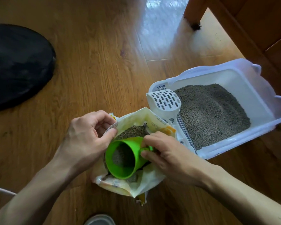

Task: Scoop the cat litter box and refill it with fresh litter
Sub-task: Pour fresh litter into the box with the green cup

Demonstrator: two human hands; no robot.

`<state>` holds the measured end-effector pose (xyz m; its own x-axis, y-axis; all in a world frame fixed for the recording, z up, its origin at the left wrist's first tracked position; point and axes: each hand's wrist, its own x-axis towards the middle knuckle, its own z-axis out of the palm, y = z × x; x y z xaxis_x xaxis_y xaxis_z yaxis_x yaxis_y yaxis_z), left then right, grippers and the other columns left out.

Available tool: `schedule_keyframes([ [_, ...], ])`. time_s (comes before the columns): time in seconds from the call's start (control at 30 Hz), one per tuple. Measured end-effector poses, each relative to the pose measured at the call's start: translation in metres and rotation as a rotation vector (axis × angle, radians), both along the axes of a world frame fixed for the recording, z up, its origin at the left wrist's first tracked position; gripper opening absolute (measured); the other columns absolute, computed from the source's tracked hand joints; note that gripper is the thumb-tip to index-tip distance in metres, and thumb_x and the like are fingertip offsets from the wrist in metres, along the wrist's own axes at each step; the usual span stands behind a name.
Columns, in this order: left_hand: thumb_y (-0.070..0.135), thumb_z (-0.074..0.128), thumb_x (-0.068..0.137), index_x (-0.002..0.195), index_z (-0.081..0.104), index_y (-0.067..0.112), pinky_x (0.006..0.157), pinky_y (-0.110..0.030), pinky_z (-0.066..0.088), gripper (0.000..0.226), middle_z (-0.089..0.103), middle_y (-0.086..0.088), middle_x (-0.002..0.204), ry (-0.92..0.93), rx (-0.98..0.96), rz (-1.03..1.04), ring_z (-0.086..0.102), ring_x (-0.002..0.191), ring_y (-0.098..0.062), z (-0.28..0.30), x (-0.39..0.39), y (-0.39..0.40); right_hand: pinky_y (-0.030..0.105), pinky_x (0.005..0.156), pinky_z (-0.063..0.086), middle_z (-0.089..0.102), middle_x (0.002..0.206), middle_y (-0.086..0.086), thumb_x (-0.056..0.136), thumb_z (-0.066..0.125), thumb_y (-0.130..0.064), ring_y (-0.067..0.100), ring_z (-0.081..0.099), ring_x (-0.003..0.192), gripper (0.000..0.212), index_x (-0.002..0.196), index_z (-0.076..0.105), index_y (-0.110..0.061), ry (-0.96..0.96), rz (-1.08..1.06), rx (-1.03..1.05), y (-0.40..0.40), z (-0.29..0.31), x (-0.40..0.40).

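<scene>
While left hand (86, 137) pinches rim of open cream-and-yellow litter bag (136, 184) on wooden floor (96, 62), fingers clamped on bag edge, right hand (165, 153) grips handle of green plastic cup (125, 158), fingers closed round it. Cup tilted inside bag mouth, grey litter (122, 157) within. White plastic litter box (243, 78) just beside bag, grey granules inside; white slotted scoop (166, 99) resting on near rim.

Green cup (122, 157), white slotted scoop (165, 99), grey litter (212, 114)

Cup (122, 157) in bag (146, 181) — box (234, 73) right
</scene>
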<state>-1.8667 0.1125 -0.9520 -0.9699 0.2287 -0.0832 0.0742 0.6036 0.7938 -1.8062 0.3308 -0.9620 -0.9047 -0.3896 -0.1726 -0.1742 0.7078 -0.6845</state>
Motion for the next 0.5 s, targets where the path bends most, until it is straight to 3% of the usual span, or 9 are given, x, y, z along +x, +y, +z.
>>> schedule_keyframes([
  [0.1,0.015,0.077,0.079,0.080,0.071,0.025,0.053,-0.012,0.045,0.012,0.066,0.007,0.068,0.014,-0.006,-0.003,0.062,0.065,-0.010,0.001,0.001,0.002,0.017,0.076,0.030,0.046,0.090,-0.008,0.096,0.049,-0.033,0.008,0.041,0.087,0.022,0.089,0.061,-0.016,0.095,-0.018,0.136,0.009,0.000,0.008],
  [0.23,0.013,0.077,0.080,0.081,0.071,0.023,0.053,-0.010,0.043,0.012,0.065,0.007,0.068,0.026,-0.016,-0.020,0.061,0.065,-0.009,0.001,0.002,0.002,0.014,0.073,0.036,0.051,0.086,-0.009,0.093,0.049,-0.032,0.005,0.049,0.079,0.020,0.086,0.060,-0.017,0.108,-0.190,0.076,0.017,0.003,0.012],
  [0.33,0.013,0.077,0.080,0.081,0.071,0.023,0.052,-0.008,0.041,0.012,0.064,0.006,0.068,0.033,-0.026,-0.028,0.060,0.064,-0.008,0.000,0.002,0.001,0.017,0.069,0.041,0.057,0.077,-0.009,0.093,0.052,-0.028,0.006,0.054,0.073,0.016,0.085,0.062,-0.018,0.054,-0.327,-0.141,0.031,0.009,0.017],
  [0.4,0.015,0.077,0.081,0.081,0.071,0.024,0.053,-0.009,0.041,0.011,0.064,0.006,0.068,0.034,-0.035,-0.027,0.060,0.065,-0.008,0.001,0.002,0.002,0.028,0.068,0.047,0.062,0.076,-0.005,0.094,0.051,-0.025,0.011,0.056,0.072,0.019,0.089,0.064,-0.012,-0.138,-0.357,-0.376,0.039,0.013,0.020],
  [0.5,0.016,0.075,0.083,0.082,0.071,0.026,0.053,-0.011,0.042,0.010,0.064,0.007,0.070,0.032,-0.050,-0.028,0.060,0.067,-0.009,0.002,0.002,0.004,0.031,0.067,0.047,0.065,0.076,-0.006,0.095,0.049,-0.020,0.012,0.055,0.071,0.022,0.094,0.063,-0.003,-0.296,-0.358,-0.554,0.044,0.013,0.025],
])
